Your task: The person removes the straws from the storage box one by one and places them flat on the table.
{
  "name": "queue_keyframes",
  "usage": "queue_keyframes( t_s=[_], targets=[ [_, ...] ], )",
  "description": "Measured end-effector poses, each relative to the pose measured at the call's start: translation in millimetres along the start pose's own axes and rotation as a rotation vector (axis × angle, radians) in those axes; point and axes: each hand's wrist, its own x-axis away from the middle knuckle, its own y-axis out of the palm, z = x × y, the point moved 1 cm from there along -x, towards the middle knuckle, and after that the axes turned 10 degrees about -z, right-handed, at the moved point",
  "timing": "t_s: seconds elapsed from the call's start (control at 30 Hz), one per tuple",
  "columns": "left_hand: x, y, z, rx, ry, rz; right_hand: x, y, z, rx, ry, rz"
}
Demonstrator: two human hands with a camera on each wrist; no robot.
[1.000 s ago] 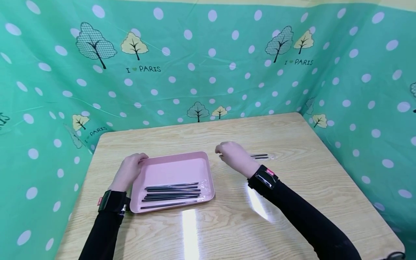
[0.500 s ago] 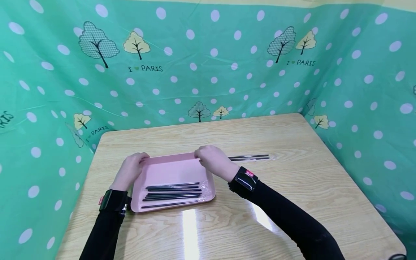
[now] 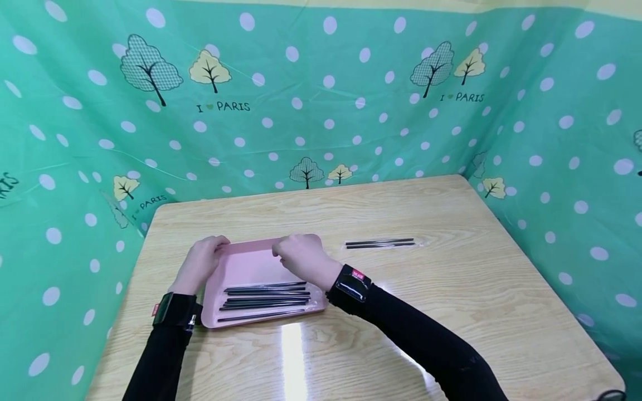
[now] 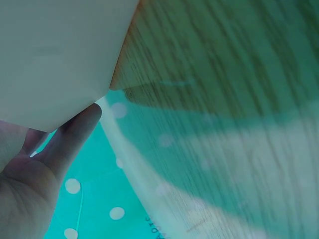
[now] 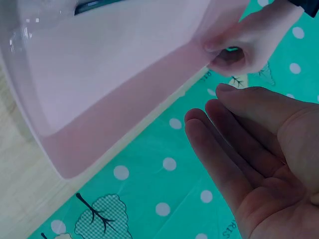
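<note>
In the near half of the shallow pink rectangular tray (image 3: 246, 270), thin glossy black sticks (image 3: 266, 298) with clear plastic film lie from left to right, the nearest one slightly apart from the others. Beyond these sticks, the left hand (image 3: 197, 266) grasps the tray's far left corner, with its thumb inside the wall. The right hand (image 3: 303, 259) is above the far right part, its fingers loosely bent and holding nothing. Farther right, a clear packet of black sticks (image 3: 379, 243) rests on the pale wood-grain table (image 3: 426, 278).

green dotted cloth (image 3: 331, 133) behind wooden table (image 3: 481, 284)
</note>
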Motion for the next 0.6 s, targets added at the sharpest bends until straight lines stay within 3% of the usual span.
queue_keyframes(
  t_s=[0.3, 0.6],
  targets=[
    [1.5, -2.3, 2.4, 0.000, -0.009, -0.009, -5, 25, -14, 0.044, -0.044, -0.084],
    [1.5, -2.7, 2.6, 0.006, -0.006, -0.012, -6, 52, -17, 0.108, -0.109, -0.071]
  ],
)
